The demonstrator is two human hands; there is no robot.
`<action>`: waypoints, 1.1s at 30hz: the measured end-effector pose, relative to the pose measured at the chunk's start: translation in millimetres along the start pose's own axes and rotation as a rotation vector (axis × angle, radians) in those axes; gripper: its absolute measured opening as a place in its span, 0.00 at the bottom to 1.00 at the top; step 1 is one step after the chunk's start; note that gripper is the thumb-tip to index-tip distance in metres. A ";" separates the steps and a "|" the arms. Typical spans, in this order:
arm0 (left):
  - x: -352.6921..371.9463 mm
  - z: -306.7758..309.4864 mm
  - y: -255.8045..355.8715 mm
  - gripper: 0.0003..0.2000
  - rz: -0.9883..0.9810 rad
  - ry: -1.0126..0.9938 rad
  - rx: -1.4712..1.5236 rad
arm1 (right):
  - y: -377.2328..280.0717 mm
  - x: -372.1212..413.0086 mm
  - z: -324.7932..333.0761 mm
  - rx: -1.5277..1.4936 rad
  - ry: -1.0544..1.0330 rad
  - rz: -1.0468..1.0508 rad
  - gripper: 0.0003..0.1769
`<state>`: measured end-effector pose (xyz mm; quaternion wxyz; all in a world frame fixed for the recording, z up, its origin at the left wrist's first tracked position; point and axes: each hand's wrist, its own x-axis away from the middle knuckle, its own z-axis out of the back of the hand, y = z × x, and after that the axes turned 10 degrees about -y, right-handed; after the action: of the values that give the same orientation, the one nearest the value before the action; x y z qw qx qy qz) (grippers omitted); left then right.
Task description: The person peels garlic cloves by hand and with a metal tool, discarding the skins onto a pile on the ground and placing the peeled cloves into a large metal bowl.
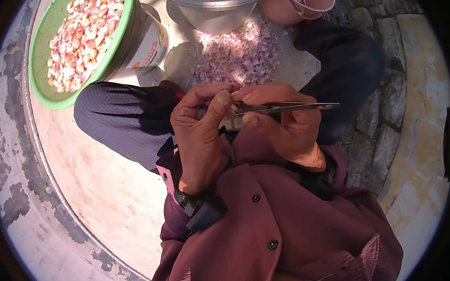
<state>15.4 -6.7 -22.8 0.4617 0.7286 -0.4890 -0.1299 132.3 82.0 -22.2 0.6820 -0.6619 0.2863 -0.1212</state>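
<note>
My right hand [285, 120] pinches a pair of metal tweezers [307, 107] between thumb and fingers. Their joined end sticks out to the right, and their tips point at my left hand [201, 129]. The left hand's thumb and fingers are pressed together around a small pale piece, probably a garlic clove, mostly hidden by the fingers. Both hands meet in front of my body, above my lap. Beyond them on the ground lies a heap of pinkish garlic skins [249, 51].
Unpeeled, reddish garlic cloves [86, 39] fill a green mesh basket [39, 77] on a white bucket [151, 44] at left. A silvery basin [215, 12] of pale cloves stands behind the skins, beside a pink basket [281, 10]. Stone paving [382, 107] runs along the right.
</note>
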 end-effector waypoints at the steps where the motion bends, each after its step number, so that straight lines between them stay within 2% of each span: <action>1: 0.5 -0.6 -0.5 0.07 -0.011 0.007 -0.010 | -0.4 1.0 -1.1 0.000 -0.003 -0.002 0.12; 7: 3.2 2.9 -9.4 0.09 -0.010 -0.032 -0.022 | 6.4 3.9 -2.6 -0.117 0.084 -0.043 0.08; 9: 4.9 6.2 -15.7 0.10 0.001 -0.046 -0.029 | 8.3 4.6 0.7 -0.447 0.116 -0.233 0.08; 14: 7.6 3.4 -18.8 0.11 0.076 -0.059 0.048 | 6.7 2.9 0.2 -0.556 0.129 -0.294 0.09; 17: 7.2 -0.5 -11.7 0.13 0.154 -0.079 -0.001 | 9.0 1.6 1.8 -0.531 0.151 -0.301 0.08; 19: 8.6 0.6 -15.3 0.13 0.034 -0.123 -0.136 | 13.1 3.0 1.6 -0.509 0.164 -0.313 0.08; 24: 6.4 -2.8 -10.3 0.14 -0.004 -0.065 -0.147 | 17.6 4.5 2.7 -0.519 0.188 -0.246 0.08; 26: 5.3 -2.3 -7.0 0.14 -0.027 -0.049 -0.168 | 20.8 4.5 9.4 -0.483 0.238 -0.279 0.08; 28: 5.2 -2.5 -3.9 0.14 -0.165 0.006 -0.315 | 27.8 7.7 19.2 -0.446 0.288 -0.311 0.08; 29: 4.2 -0.8 -3.5 0.14 -0.164 0.005 -0.313 | 33.9 11.4 25.0 -0.344 0.268 -0.315 0.09; 31: 2.3 3.1 -4.2 0.16 -0.298 -0.048 -0.586 | 35.4 13.3 24.9 -0.243 0.247 -0.323 0.09; 33: 4.5 0.5 -6.3 0.18 -0.294 -0.032 -0.597 | 26.0 13.6 18.3 -0.153 0.160 -0.219 0.10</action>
<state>21.0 -10.2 -26.9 0.6236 0.6217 -0.3261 -0.3440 147.8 92.3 -51.4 0.5873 -0.7275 0.2741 -0.2251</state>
